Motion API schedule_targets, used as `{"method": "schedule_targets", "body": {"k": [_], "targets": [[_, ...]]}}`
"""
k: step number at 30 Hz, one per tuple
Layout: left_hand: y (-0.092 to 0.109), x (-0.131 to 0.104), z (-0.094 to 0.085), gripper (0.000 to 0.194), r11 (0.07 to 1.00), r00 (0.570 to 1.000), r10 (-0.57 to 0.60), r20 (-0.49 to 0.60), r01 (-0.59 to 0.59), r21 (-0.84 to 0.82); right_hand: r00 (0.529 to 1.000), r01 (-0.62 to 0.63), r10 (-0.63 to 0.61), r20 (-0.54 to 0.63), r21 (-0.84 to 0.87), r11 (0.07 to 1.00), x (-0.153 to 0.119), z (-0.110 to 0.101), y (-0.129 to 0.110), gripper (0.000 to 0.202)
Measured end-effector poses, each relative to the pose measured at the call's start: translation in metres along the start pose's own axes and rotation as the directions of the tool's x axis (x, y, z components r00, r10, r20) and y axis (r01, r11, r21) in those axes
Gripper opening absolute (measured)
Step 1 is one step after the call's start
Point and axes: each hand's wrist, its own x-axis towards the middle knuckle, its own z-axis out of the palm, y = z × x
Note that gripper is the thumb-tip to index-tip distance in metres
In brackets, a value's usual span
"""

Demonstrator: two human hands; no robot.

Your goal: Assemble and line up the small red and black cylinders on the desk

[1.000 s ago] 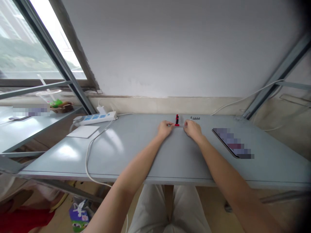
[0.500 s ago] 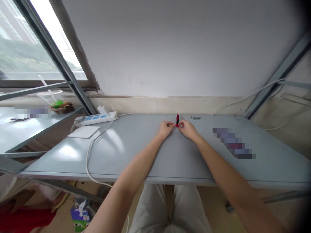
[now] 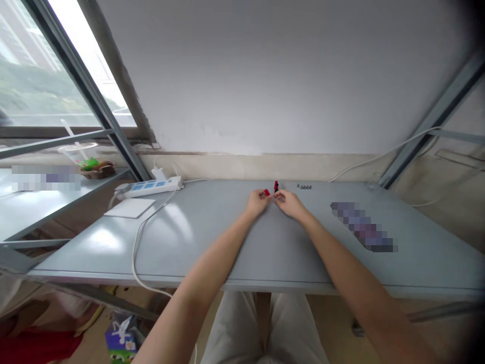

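My left hand [image 3: 258, 202] is closed, its fingers pinching a small red piece [image 3: 267, 192] that pokes up above the fingertips. Close beside it, my right hand [image 3: 288, 204] has thumb and fingers pressed together; whatever they may grip is too small to make out. A small red and black part [image 3: 276, 185] stands upright just behind the right fingertips, which hide its lower end. To the right of that hand, several tiny dark metallic pieces [image 3: 305, 187] lie in a row near the back of the desk.
A blurred-out flat dark object [image 3: 361, 227] lies on the grey desk [image 3: 212, 253] to the right. At the left are a white power strip [image 3: 155, 186], a flat white square [image 3: 130, 208] and a white cable [image 3: 139, 237] running over the front edge. Metal posts flank the desk.
The red piece that was at the foot of the upright part is now up in my left fingers, apart from it. My right hand has shifted slightly left, towards the left fingertips.
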Motion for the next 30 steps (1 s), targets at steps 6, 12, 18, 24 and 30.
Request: {"method": "schedule_targets", "body": {"k": [6,12,18,24,30], "targets": [[-0.015,0.024,-0.033,0.014,0.934,0.991,-0.089,-0.095,0.116,0.337,0.996,-0.089,0.089,-0.010,-0.216,0.972,-0.001,-0.009,0.006,0.014],[-0.051,0.031,-0.051,0.020,0.885,0.967,-0.224,-0.119,0.253,0.392,0.993,-0.109,0.114,-0.001,-0.293,0.950,-0.002,-0.008,0.006,0.016],[-0.060,0.034,-0.044,0.018,0.884,0.969,-0.221,-0.111,0.247,0.397,0.993,-0.115,0.118,-0.011,-0.323,0.939,-0.003,-0.009,0.005,0.016],[-0.049,0.035,-0.044,0.021,0.877,0.950,-0.285,-0.124,0.311,0.367,0.982,-0.187,0.181,-0.052,-0.400,0.897,-0.002,-0.012,0.009,0.020],[-0.036,0.021,-0.042,0.049,0.872,0.950,-0.131,-0.282,0.246,0.423,0.959,-0.283,0.254,-0.123,-0.423,0.861,0.001,-0.011,0.020,0.019]]}}
